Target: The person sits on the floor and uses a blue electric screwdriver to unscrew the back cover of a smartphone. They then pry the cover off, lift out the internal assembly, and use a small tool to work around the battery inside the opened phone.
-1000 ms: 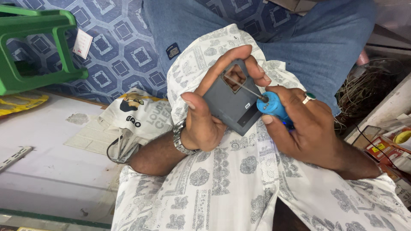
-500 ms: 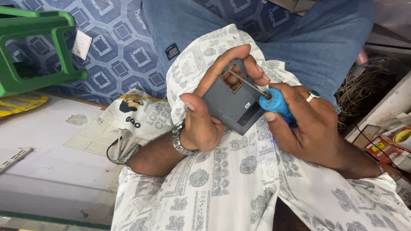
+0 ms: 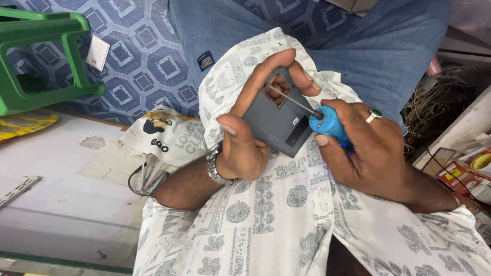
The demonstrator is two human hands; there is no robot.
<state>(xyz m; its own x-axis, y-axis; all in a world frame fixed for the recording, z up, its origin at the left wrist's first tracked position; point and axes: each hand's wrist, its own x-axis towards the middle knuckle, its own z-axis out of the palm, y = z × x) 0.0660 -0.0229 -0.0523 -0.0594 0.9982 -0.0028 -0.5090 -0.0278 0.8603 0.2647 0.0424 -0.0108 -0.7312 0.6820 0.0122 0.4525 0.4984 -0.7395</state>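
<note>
My left hand [image 3: 253, 128] grips a small dark grey box-shaped device [image 3: 276, 120] over my lap, thumb on its front and fingers curled over its top edge. A square opening shows near the top of the device. My right hand [image 3: 365, 148], with a green-stoned ring, holds a blue-handled screwdriver [image 3: 327, 125]. Its thin metal shaft [image 3: 291, 100] reaches up and left into that opening. A metal watch [image 3: 215, 166] is on my left wrist. My patterned white shirt [image 3: 276, 225] lies under both hands.
A green plastic stool [image 3: 41, 56] stands at the upper left on a blue patterned floor [image 3: 148, 56]. A printed white bag [image 3: 163, 140] lies on a white surface [image 3: 56, 204] to the left. Tangled wires [image 3: 434, 110] and colourful packets [image 3: 468, 174] sit at the right.
My hands have stayed together with only a slight shift. The screwdriver tip stays in the device's opening.
</note>
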